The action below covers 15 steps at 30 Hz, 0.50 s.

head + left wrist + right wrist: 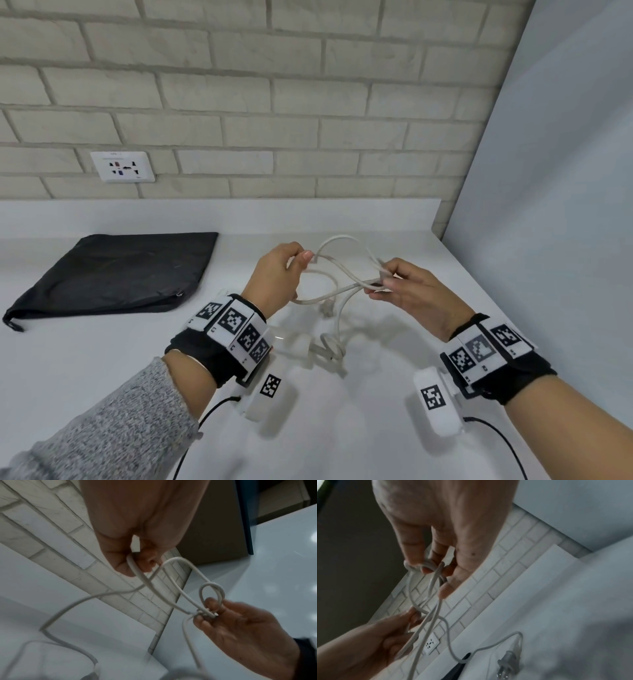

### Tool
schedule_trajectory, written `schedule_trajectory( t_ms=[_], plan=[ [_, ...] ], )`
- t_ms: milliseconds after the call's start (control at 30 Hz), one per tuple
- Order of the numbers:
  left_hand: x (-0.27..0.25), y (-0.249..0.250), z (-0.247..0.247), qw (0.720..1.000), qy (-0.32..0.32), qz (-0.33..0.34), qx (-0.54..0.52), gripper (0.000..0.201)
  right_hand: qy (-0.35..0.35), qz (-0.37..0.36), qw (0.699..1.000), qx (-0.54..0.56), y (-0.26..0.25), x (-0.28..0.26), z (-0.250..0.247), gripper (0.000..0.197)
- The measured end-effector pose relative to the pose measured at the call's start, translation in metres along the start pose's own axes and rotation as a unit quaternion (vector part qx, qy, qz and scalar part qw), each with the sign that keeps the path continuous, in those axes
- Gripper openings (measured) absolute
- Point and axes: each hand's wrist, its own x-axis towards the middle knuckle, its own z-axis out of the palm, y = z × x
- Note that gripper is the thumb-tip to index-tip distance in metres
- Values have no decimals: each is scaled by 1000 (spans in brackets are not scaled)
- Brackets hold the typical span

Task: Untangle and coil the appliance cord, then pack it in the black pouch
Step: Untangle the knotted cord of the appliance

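Now | white cord (337, 270) held above tabletop (359, 428) centre, knot at 3 o'clock | right hand (416, 291) fingers pinch knot, left hand (274, 274) fingers pinch one strand | advice: slacken, feed loop through, don't yank | black pouch (113, 270) at 9 o'clock | writing: wristband tags too small to read

Cord (329, 294) tangle near plug (506, 662) blurred, crossings unreadable; left hand (274, 274) hides strand it pinches; black pouch (458, 668) mostly cut off in right wrist view.
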Motion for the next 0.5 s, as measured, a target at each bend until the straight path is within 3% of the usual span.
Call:
schedule_trajectory(
  t_ms=[67, 133, 200, 267, 333, 400, 433, 500],
  plan=[
    [-2, 3, 3, 999, -42, -14, -30, 26, 21, 16, 1000, -15, 1, 2, -2, 17],
    [-2, 7, 7, 998, -50, -1, -25, 29, 46, 24, 986, -155, 1, 7, 0, 19],
    [-1, 11, 10, 999, -47, 24, 9, 28, 106, -7, 942, -320, -2, 11, 3, 16],
    [0, 14, 14, 998, -41, 41, 30, 26, 161, -111, 876, -441, -12, 13, 11, 30],
    [0, 18, 20, 998, -40, 46, 33, 25, 109, -211, 810, -536, -25, 17, 27, 45],
    [1, 21, 25, 998, -52, 39, 21, 22, 34, -205, 762, -614, -30, 23, 43, 46],
    [2, 21, 26, 998, -58, 34, 15, 21, 12, -181, 754, -631, -31, 26, 48, 40],
    [3, 19, 24, 998, -60, 26, 16, 21, -6, -140, 783, -606, -35, 28, 47, 20]
  ],
)
